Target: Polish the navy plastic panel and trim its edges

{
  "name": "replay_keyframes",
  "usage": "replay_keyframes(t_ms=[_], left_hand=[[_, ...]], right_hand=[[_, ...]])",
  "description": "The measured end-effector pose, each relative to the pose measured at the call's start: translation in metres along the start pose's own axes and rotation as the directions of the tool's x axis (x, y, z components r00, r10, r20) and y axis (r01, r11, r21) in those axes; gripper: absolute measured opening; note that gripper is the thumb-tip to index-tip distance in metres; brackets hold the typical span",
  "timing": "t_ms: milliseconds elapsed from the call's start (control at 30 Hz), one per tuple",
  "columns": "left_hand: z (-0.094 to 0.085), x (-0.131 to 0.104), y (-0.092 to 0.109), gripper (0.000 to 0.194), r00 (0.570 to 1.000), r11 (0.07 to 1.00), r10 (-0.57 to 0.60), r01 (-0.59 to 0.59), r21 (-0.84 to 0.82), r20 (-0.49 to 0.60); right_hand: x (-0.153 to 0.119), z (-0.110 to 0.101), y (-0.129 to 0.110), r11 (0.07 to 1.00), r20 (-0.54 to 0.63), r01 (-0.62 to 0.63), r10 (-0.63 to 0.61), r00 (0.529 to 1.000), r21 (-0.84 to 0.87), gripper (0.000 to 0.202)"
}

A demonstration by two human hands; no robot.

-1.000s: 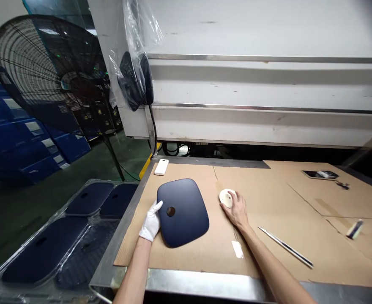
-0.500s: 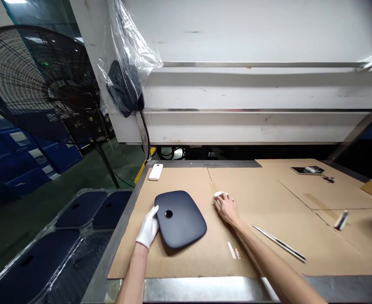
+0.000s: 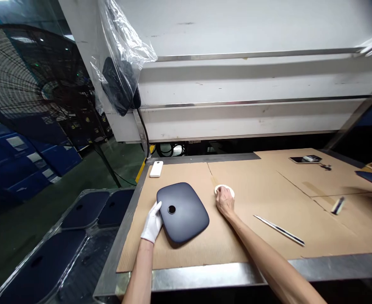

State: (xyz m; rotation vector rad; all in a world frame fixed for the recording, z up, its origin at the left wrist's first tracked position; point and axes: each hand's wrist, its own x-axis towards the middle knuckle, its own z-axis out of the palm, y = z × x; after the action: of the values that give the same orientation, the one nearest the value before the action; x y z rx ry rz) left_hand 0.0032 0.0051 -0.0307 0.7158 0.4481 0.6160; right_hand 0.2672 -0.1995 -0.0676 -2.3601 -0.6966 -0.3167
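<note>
Left hand [image 3: 152, 221], white glove, rests flat against the near-left edge of the dark blue cover [image 3: 182, 212], fingers loosely open, thumb touching the rim, not clenched around it. Cover is a rounded-square shell with a small round hole [image 3: 171, 209] off-centre toward the left; it lies flat on the cardboard sheet [image 3: 262, 228] that covers the bench [image 3: 205, 274], left of centre. Right hand [image 3: 225, 201], bare, sits just right of the cover with fingertips down on a small white disc [image 3: 224, 190]; hand hides the near part of the disc, so cannot tell if it is pinched or only touched. Disc lies flat on the cardboard, near the cover but apart from it. Far left on the bench, a small white rectangular device [image 3: 156, 169], well apart from both hands. Right of the right arm, a long thin metal strip [image 3: 279, 230] lies diagonally. Further right, a small dark-and-white marker-like item [image 3: 337, 205]. Far right, a phone-like flat object [image 3: 304, 159] near the far edge. Left of the bench and lower, a clear plastic tray [image 3: 46, 253] holds several more dark blue covers. Big floor fan [image 3: 30, 84] stands far left. Plastic-wrapped dark object [image 3: 119, 84] hangs on the white machine housing [image 3: 252, 84] behind the bench.
</note>
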Motion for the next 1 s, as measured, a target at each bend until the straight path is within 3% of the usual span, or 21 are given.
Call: replay_keyframes(t_ms=[200,333,400,567,733,900,1000], left_hand=[[-0.004,0.007,0.001,0.037,0.995,0.999,-0.046,0.045,-0.016,-0.089],[-0.006,0.009,-0.001,0.037,0.999,0.999,-0.038,0.037,-0.011,-0.031],[-0.007,0.008,-0.002,0.038,1.0,1.0,-0.008,0.008,-0.006,0.002],[-0.003,0.005,-0.002,0.037,0.999,1.0,-0.017,0.017,-0.01,-0.032],[0.002,0.007,-0.001,0.036,0.996,0.999,-0.034,0.036,0.024,-0.079],[0.008,0.011,-0.001,0.032,0.989,0.997,-0.048,0.056,0.055,-0.137],[0.01,0.008,-0.001,0.031,0.99,0.998,-0.047,0.053,0.042,-0.132]], right_hand=[[0.002,-0.007,0.004,0.967,-0.065,-0.12,0.137,0.988,0.224,0.032],[0.01,-0.012,0.005,0.955,-0.031,-0.14,0.153,0.988,0.26,0.033],[0.021,-0.018,0.007,0.956,0.013,-0.146,0.147,0.989,0.256,0.037],[0.042,-0.031,0.014,0.974,0.089,-0.066,0.047,0.995,0.216,0.05],[0.034,-0.027,0.016,0.995,0.225,0.032,-0.053,0.973,0.095,0.038],[0.029,-0.032,0.018,1.0,0.28,-0.013,0.011,0.96,0.008,0.03],[0.004,-0.041,0.021,0.999,0.249,-0.042,0.039,0.968,0.006,0.029]])
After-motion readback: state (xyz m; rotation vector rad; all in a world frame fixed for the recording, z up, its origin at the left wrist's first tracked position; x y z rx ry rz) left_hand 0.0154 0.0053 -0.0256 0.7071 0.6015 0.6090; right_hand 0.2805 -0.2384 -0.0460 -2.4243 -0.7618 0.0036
